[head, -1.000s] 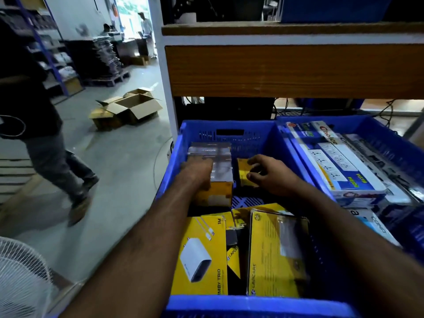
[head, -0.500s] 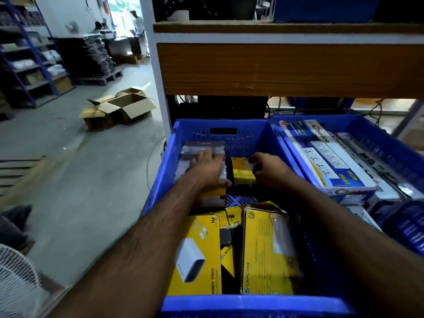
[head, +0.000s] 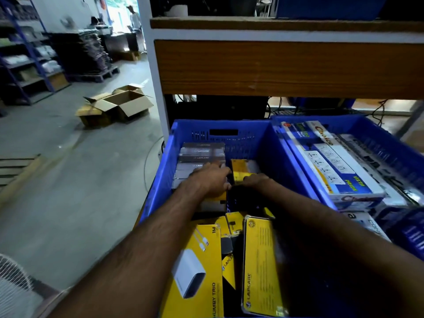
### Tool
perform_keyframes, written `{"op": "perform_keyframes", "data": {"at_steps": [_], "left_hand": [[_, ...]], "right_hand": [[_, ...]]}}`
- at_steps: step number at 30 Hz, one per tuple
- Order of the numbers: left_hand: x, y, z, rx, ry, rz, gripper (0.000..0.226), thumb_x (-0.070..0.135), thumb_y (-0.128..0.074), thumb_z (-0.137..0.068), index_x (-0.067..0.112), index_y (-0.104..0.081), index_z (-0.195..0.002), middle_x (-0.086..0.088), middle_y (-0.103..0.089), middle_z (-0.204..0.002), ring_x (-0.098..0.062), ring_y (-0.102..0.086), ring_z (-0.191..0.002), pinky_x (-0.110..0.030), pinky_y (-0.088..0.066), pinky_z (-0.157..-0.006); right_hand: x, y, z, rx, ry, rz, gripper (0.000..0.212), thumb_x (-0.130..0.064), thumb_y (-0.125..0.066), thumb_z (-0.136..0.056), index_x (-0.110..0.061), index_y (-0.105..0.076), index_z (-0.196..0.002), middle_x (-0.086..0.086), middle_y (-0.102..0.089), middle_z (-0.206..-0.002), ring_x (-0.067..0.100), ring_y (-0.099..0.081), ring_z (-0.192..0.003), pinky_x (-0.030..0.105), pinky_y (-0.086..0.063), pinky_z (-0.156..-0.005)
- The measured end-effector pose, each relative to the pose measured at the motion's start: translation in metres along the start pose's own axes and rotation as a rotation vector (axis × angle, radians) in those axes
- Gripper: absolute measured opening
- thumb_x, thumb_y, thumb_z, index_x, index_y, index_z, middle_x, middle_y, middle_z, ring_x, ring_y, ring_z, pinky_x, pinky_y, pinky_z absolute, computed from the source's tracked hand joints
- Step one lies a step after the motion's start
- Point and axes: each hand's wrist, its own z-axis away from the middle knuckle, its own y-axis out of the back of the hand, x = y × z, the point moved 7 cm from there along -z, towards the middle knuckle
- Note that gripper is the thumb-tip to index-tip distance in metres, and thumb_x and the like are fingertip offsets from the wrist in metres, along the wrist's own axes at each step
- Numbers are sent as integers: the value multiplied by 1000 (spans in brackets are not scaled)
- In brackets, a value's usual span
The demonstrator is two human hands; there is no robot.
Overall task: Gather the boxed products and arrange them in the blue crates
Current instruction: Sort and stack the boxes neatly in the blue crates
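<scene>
Head view: both our hands in blue crate [head: 270, 143].
L hand [head: 212, 179] flat on grey boxes [head: 202, 152]; R hand [head: 255, 180] grips small yellow box [head: 241, 169] just beside.

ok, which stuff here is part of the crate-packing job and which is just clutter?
Job: left blue crate; right blue crate; silver box stack; small yellow box; left hand; right hand.
Clutter: open cardboard cartons; white fan.
</scene>
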Motion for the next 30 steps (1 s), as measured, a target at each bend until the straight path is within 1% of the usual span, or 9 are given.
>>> {"op": "perform_keyframes", "data": {"at_steps": [1,4,7,13,17,21,24,26,30], "left_hand": [[-2,-1,0,-7,-4,-1,49,43,-54,-94,30,-41,-140,-4,-34,-148,-27,-36,-133,-53,-39,-104],[-5,-3,-1,-23,-9,-6,50,44,-54,-93,34,-38,-140,-3,-34,-147,-26,-36,-133,-53,-39,-104],[-3,-2,-1,-37,-8,-21,54,45,-53,-94,34,-35,-143,-3,-31,-150,-27,-33,-135,-55,-37,-106],[-1,-4,1,-46,-14,-59,56,45,-53,-94,35,-32,-145,-3,-28,-152,-28,-31,-137,-55,-36,-106],[-4,-5,2,-39,-24,-69,60,47,-52,-94,34,-28,-147,-2,-26,-154,-28,-30,-138,-56,-36,-107],[-2,-2,5,-37,-3,-13,54,47,-50,-94,33,-36,-144,-4,-33,-150,-27,-34,-136,-54,-38,-106],[-5,11,3,129,78,136,42,49,-51,-93,28,-52,-129,-4,-49,-135,-26,-45,-124,-51,-43,-99],[-11,25,3,318,140,233,45,51,-50,-93,23,-53,-127,-6,-52,-128,-27,-49,-118,-49,-46,-95],[-26,62,11,689,189,669,47,52,-37,-99,18,-53,-129,-7,-60,-119,-27,-57,-109,-32,-45,-81]], "right_hand": [[1,3,-1,14,-89,-103,40,-31,-39,-102,-14,-42,-139,15,-49,-138,31,-48,-127,42,-43,-101],[11,11,-18,178,-141,-41,45,-39,-41,-100,-29,-30,-143,16,-52,-128,36,-53,-115,47,-48,-80],[18,22,-16,301,-202,-60,41,-40,-39,-100,-27,-38,-139,18,-44,-133,40,-46,-122,53,-47,-85],[24,21,-16,411,-241,-94,32,-24,-40,-102,-21,-38,-134,13,-56,-121,32,-58,-107,42,-50,-71],[34,24,-9,492,-296,-202,26,-18,-39,-102,-17,-40,-127,10,-60,-115,28,-65,-98,42,-56,-73],[44,31,-1,510,-346,-346,24,-22,-44,-99,-17,-44,-123,12,-60,-114,30,-62,-99,43,-52,-73],[58,63,27,732,-434,-399,26,-34,-49,-94,-15,-52,-112,13,-60,-104,36,-61,-93,38,-44,-64],[72,83,57,930,-500,-477,24,-35,-50,-89,-17,-56,-102,14,-58,-97,33,-59,-87,33,-39,-60],[94,104,118,1319,-316,-944,26,-31,-42,-84,-22,-65,-92,2,-64,-85,14,-57,-75,29,-43,-61]]}}
